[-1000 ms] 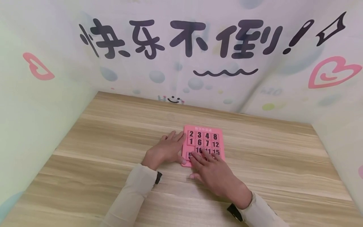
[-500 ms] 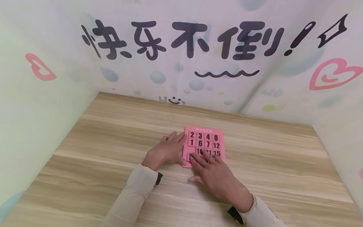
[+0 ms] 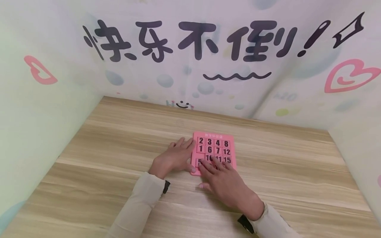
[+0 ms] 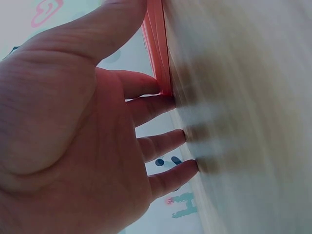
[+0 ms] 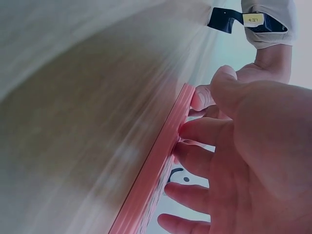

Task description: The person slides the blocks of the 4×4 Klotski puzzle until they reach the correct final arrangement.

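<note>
A pink number slide puzzle (image 3: 198, 155) lies flat on the table, black numerals on its square tiles. The left column shows a gap between the 1 tile (image 3: 200, 149) and the 5 tile (image 3: 199, 162). My left hand (image 3: 175, 157) rests along the puzzle's left side, thumb at the near corner and fingers spread by the upper edge; the left wrist view shows fingertips against the pink edge (image 4: 159, 53). My right hand (image 3: 227, 185) reaches over the near part, extended fingers on the lower tiles, index fingertip at the 5. Those fingers hide most of the bottom row.
The wood-grain table (image 3: 119, 132) extends around the puzzle on all sides. A printed cloth wall (image 3: 184, 82) with large black characters borders its far edge, and pale walls close off both sides. Dark straps (image 3: 166, 186) sit at the sleeve cuffs.
</note>
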`<state>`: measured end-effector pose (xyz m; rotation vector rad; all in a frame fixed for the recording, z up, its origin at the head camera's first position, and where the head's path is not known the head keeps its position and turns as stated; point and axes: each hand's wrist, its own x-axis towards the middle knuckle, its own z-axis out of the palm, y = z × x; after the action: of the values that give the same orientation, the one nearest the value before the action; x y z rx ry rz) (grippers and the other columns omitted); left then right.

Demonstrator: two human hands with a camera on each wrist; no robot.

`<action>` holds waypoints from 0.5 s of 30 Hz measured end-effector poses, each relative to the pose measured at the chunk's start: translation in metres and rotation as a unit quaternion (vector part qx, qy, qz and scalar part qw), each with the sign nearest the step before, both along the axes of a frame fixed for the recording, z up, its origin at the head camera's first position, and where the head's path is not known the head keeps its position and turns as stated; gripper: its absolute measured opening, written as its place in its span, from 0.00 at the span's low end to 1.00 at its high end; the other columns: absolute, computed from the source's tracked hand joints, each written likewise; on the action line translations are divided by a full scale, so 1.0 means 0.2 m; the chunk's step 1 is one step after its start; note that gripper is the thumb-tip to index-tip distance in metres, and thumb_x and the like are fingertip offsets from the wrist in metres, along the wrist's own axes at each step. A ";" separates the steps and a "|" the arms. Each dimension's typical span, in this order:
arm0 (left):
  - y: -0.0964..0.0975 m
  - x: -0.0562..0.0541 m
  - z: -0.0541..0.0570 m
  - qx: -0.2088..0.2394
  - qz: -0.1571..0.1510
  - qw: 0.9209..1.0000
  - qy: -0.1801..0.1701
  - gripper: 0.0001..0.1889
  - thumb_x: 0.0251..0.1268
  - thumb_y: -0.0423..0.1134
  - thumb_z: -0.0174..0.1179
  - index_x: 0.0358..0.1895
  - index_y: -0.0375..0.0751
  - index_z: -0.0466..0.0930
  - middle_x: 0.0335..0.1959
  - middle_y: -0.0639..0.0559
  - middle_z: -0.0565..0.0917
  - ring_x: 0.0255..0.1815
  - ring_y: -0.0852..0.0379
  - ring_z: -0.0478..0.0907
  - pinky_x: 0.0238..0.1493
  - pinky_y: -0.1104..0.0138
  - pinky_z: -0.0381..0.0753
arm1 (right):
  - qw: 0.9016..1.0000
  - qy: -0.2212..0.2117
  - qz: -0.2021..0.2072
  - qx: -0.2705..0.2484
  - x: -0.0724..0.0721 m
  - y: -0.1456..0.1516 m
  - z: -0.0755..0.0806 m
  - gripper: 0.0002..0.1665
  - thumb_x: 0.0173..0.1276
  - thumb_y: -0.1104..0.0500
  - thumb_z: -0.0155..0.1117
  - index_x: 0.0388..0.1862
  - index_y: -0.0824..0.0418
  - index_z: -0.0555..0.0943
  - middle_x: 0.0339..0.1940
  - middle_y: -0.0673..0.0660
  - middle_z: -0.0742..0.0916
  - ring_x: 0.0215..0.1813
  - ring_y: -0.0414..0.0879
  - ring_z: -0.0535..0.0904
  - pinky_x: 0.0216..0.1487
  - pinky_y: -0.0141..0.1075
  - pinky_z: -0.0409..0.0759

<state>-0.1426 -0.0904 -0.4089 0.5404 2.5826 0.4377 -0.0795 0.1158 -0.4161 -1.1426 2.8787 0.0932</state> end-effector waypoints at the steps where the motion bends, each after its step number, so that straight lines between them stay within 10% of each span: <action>1: 0.00 0.00 0.00 -0.001 -0.001 1.000 0.001 0.53 0.60 0.56 0.67 0.80 0.41 0.44 0.82 0.48 0.44 0.82 0.43 0.36 0.80 0.46 0.43 | 1.000 0.000 -0.001 -0.001 0.00 0.00 0.00 0.37 0.75 0.34 0.47 0.73 0.53 0.70 0.75 0.54 0.72 0.75 0.61 0.65 0.70 0.59 0.68; 15: 0.00 0.00 0.01 -0.001 0.003 1.000 0.000 0.54 0.59 0.56 0.68 0.80 0.41 0.45 0.82 0.48 0.45 0.82 0.43 0.36 0.80 0.46 0.44 | 1.000 -0.016 -0.022 0.011 -0.04 -0.01 0.00 0.37 0.76 0.34 0.44 0.75 0.52 0.68 0.76 0.53 0.69 0.76 0.61 0.62 0.69 0.61 0.68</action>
<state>-0.1421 -0.0898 -0.4073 0.5325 2.5846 0.4376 -0.0867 0.1131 -0.4154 -1.0673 2.8642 0.1042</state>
